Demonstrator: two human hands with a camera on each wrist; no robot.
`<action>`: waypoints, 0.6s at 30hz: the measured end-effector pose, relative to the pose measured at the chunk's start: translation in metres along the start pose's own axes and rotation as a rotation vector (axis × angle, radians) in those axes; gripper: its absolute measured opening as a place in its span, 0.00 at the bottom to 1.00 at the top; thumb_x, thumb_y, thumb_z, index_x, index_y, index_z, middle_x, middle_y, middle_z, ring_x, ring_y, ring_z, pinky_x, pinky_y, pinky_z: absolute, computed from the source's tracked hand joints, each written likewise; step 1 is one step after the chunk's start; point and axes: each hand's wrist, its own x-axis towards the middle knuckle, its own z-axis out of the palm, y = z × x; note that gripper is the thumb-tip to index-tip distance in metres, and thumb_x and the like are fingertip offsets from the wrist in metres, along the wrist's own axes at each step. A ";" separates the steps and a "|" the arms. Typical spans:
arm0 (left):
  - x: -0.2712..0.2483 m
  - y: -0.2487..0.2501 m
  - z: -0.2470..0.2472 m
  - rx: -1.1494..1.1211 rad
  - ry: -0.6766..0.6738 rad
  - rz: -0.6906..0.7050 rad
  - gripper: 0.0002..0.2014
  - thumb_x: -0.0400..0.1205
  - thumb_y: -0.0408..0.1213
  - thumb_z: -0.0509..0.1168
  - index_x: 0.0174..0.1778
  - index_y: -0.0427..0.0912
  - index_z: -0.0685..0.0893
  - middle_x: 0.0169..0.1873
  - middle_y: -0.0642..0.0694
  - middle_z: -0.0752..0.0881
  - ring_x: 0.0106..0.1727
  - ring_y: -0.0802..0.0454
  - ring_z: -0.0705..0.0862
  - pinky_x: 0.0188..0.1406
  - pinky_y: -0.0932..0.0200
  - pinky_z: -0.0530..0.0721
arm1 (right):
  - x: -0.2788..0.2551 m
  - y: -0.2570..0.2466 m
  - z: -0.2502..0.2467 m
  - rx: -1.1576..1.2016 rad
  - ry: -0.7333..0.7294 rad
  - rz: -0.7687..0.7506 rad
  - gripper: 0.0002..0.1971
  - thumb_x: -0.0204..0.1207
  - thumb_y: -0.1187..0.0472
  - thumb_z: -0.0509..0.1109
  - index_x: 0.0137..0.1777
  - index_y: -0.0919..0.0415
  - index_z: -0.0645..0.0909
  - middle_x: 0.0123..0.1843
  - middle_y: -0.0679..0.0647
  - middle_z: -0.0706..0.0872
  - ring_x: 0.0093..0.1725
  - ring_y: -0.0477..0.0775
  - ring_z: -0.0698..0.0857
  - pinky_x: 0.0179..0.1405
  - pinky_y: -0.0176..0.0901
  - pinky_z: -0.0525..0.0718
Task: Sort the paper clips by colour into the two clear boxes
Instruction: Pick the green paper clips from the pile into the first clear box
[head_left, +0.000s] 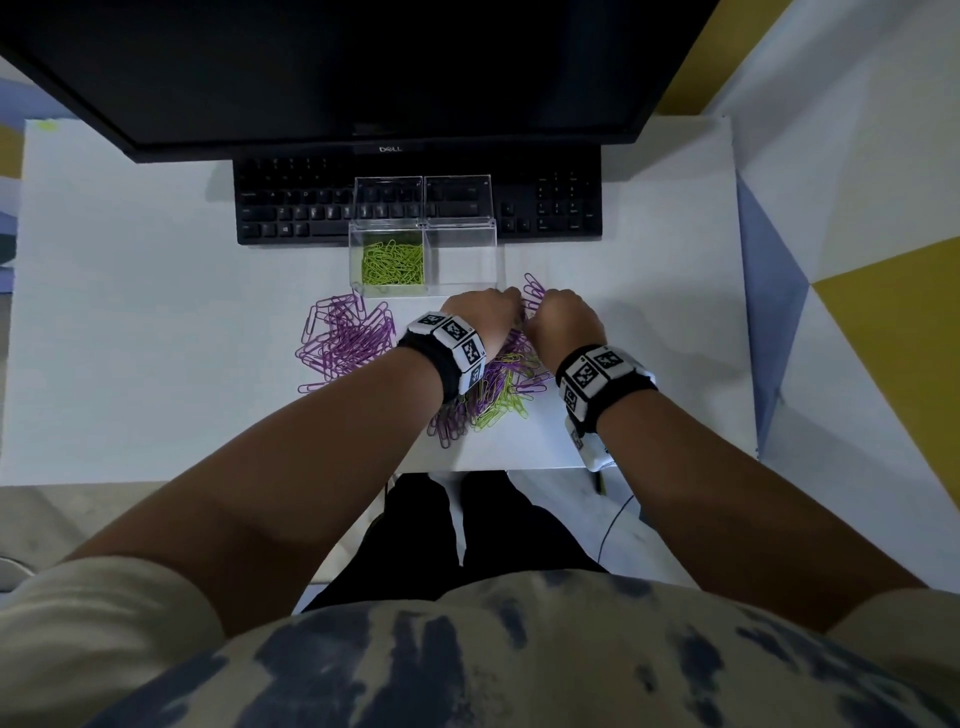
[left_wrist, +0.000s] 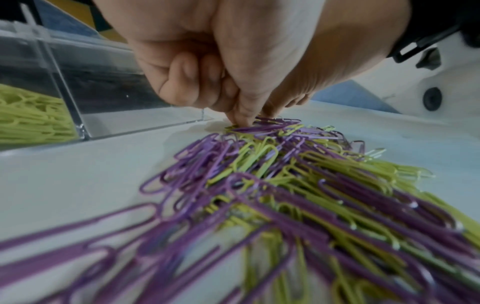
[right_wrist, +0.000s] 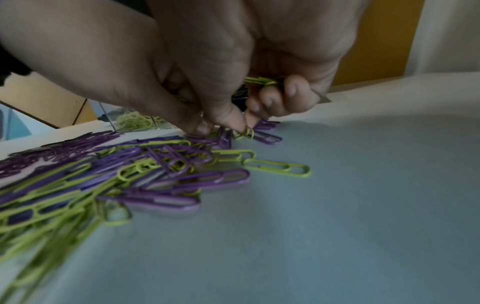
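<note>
Two clear boxes stand side by side in front of the keyboard. The left box (head_left: 363, 260) holds green clips (head_left: 392, 265); the right box (head_left: 483, 254) has none in it. A mixed purple and green pile (head_left: 493, 389) lies under both wrists. My left hand (head_left: 485, 312) has its fingers curled, and thumb and forefinger (left_wrist: 241, 121) pinch down on a clip at the pile's far edge; its colour is unclear. My right hand (head_left: 558, 317) keeps green clips (right_wrist: 259, 81) in its curled fingers and pinches another green clip (right_wrist: 245, 131) at the pile.
A separate heap of purple clips (head_left: 345, 338) lies on the white desk (head_left: 130, 312), left of the hands. A black keyboard (head_left: 291, 208) and a dark monitor (head_left: 363, 67) stand behind the boxes. The desk's front edge runs just below the mixed pile.
</note>
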 end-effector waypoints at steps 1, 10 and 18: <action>-0.001 -0.001 0.001 0.006 -0.007 -0.005 0.12 0.82 0.30 0.58 0.62 0.37 0.72 0.51 0.37 0.84 0.50 0.36 0.85 0.36 0.51 0.75 | 0.000 0.001 0.000 0.025 -0.011 0.000 0.15 0.76 0.58 0.66 0.49 0.72 0.79 0.51 0.68 0.83 0.50 0.67 0.84 0.41 0.47 0.76; -0.007 -0.018 0.010 -0.142 -0.046 -0.032 0.12 0.85 0.41 0.56 0.60 0.38 0.73 0.51 0.41 0.86 0.48 0.40 0.86 0.44 0.50 0.84 | 0.006 0.024 -0.017 0.596 -0.093 0.185 0.10 0.66 0.59 0.68 0.31 0.66 0.81 0.29 0.58 0.82 0.31 0.54 0.76 0.36 0.46 0.75; -0.007 -0.016 0.011 0.041 -0.056 -0.059 0.12 0.85 0.35 0.54 0.62 0.35 0.72 0.51 0.38 0.86 0.50 0.38 0.85 0.36 0.51 0.75 | 0.013 0.025 -0.019 0.622 -0.166 0.190 0.08 0.72 0.62 0.65 0.36 0.64 0.82 0.29 0.56 0.78 0.31 0.53 0.74 0.33 0.42 0.72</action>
